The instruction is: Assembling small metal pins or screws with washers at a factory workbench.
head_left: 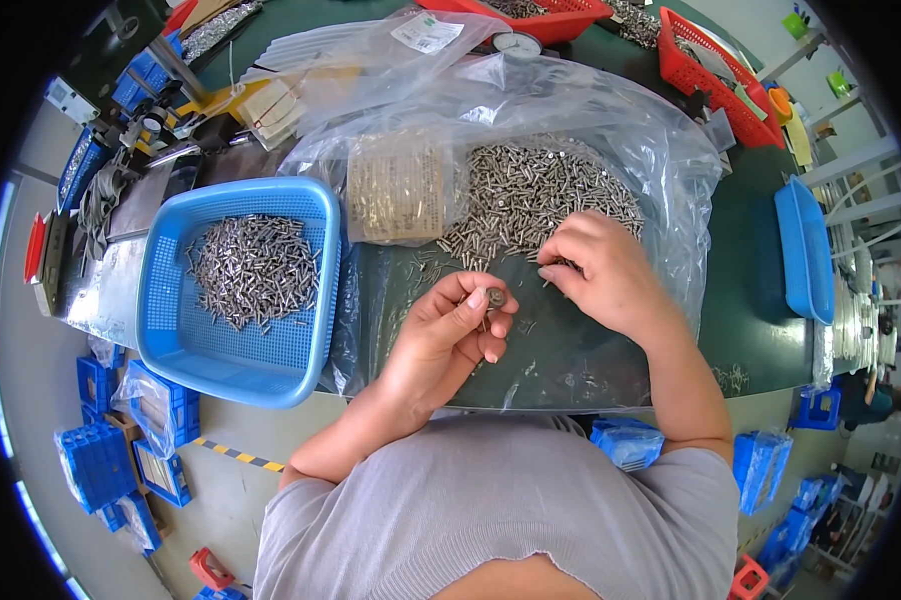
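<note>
My left hand (439, 335) is closed, palm up, near the front of the green table. Between its thumb and fingers sits a small round metal piece (496, 297), whose exact kind I cannot make out. To its right, my right hand (613, 278) pinches thumb against fingers at the near edge of a heap of small metal pins (531, 195). A tiny pin seems to poke out below its fingertips, mostly hidden. The heap lies on a clear plastic sheet (671, 215). A blue basket (238, 385) on the left holds many similar pins (256, 270).
A clear bag with a paper sheet (396, 190) lies left of the heap. Red baskets (726, 80) stand at the back, a blue tray (803, 250) at the right edge. A metal stand (176, 75) rises at the back left. Blue crates (96, 465) sit on the floor.
</note>
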A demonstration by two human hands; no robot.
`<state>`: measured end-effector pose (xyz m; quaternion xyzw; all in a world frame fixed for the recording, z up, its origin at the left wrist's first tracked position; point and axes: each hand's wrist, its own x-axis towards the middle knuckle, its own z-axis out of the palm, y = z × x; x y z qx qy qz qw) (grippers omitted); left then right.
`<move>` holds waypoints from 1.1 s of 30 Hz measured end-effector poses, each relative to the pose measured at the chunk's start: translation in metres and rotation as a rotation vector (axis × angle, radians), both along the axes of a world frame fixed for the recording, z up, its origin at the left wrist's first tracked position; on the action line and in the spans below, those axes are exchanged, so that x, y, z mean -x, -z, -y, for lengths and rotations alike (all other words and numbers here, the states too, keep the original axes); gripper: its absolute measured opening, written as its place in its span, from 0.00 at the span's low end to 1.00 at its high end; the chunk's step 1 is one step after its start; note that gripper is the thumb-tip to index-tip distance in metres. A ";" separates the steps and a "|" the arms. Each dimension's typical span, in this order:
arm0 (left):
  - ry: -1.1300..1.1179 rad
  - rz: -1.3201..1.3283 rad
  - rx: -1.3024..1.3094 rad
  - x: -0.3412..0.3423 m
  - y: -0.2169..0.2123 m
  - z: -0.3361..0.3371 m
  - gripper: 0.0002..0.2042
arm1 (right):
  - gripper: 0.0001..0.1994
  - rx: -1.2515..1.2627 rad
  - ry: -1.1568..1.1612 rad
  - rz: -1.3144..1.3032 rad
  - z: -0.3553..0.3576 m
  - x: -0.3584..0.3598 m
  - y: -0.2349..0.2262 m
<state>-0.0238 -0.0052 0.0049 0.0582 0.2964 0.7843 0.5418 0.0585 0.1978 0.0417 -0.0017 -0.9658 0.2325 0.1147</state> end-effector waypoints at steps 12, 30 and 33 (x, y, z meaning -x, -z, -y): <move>-0.004 0.018 0.016 0.000 -0.005 0.002 0.09 | 0.06 0.208 0.001 0.040 0.013 0.005 -0.002; 0.048 0.020 0.043 0.000 -0.004 0.000 0.08 | 0.06 0.764 -0.094 0.206 0.030 0.002 -0.010; 0.091 0.048 -0.021 0.001 0.001 0.002 0.08 | 0.08 0.747 -0.092 0.117 0.035 0.006 -0.008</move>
